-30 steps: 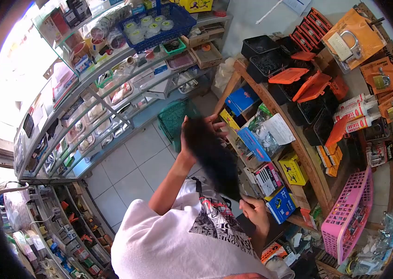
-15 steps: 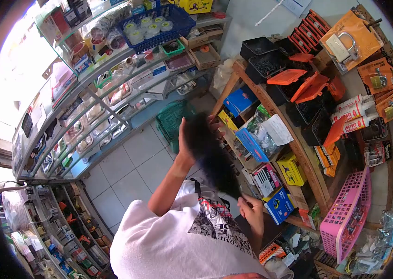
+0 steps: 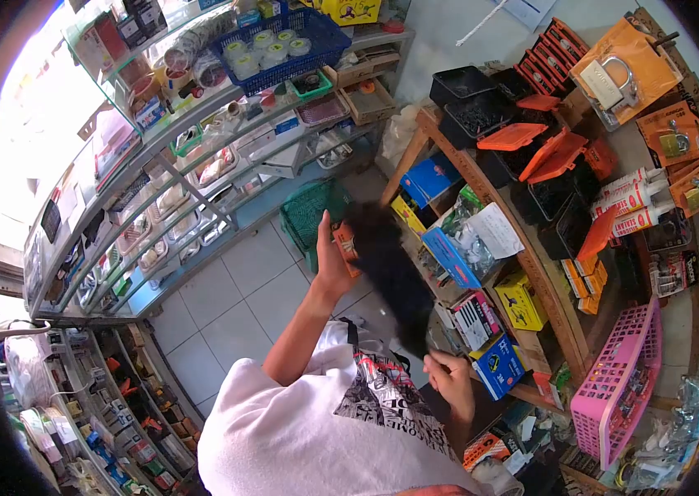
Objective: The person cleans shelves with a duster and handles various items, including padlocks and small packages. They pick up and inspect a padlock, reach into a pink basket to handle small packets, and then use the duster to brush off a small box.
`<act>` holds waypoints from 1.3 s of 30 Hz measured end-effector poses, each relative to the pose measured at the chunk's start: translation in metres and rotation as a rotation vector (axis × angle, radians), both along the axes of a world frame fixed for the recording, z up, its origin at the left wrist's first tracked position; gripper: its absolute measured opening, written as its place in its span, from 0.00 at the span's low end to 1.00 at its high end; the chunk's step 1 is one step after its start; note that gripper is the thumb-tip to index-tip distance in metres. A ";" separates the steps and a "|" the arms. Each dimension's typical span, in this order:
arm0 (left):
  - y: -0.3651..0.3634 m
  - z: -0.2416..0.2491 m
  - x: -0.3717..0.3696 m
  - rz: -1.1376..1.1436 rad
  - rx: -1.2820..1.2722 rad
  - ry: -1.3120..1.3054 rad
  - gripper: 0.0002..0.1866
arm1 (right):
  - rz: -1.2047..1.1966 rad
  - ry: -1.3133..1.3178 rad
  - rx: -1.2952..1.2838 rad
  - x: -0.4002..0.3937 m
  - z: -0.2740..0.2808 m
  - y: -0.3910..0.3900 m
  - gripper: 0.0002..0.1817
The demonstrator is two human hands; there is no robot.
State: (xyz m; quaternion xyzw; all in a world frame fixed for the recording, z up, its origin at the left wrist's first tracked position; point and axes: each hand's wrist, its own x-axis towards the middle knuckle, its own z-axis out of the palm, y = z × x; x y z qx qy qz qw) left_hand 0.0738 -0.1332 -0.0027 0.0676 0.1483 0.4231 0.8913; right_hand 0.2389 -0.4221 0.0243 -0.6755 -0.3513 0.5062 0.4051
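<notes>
In the head view, my left hand (image 3: 332,266) is closed around a small orange box (image 3: 346,246), with the thumb pointing up along its near side. A black, fluffy duster (image 3: 399,277), smeared by motion, slants down from beside the box toward my right hand (image 3: 448,382). The right fist is closed at the duster's lower end, and the grip itself is mostly hidden by the fingers. The duster's upper end overlaps the far edge of the box in this view. Behind my left hand, a green basket (image 3: 304,215) rests on the floor.
To the right stands a wooden shelf (image 3: 502,240) with boxes, black bins (image 3: 467,116) and packaged padlocks. A pink basket (image 3: 618,380) is at the lower right. Glass display shelving (image 3: 159,149) runs along the left, a blue basket (image 3: 316,41) on top. Tiled floor (image 3: 242,285) lies between.
The duster has shifted slightly right and down, off the front of my left hand, uncovering the orange box in it. Both hands stay nearly in place.
</notes>
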 end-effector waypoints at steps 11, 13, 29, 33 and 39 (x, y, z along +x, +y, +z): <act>-0.025 0.008 0.019 -0.222 0.128 -0.209 0.33 | -0.113 0.130 0.006 -0.006 -0.009 0.007 0.11; -0.039 0.016 0.028 -0.269 -0.013 -0.221 0.30 | -0.146 0.193 -0.005 -0.009 -0.010 0.015 0.13; -0.040 0.034 0.021 -0.214 -0.156 -0.020 0.39 | -0.237 0.392 -0.118 -0.018 -0.007 -0.002 0.09; -0.068 0.017 0.038 -0.318 -0.057 -0.017 0.36 | -0.270 0.506 0.008 -0.014 -0.014 0.003 0.06; -0.041 0.003 0.041 -0.441 0.021 -0.532 0.32 | -0.035 0.351 -0.068 -0.016 -0.018 -0.009 0.10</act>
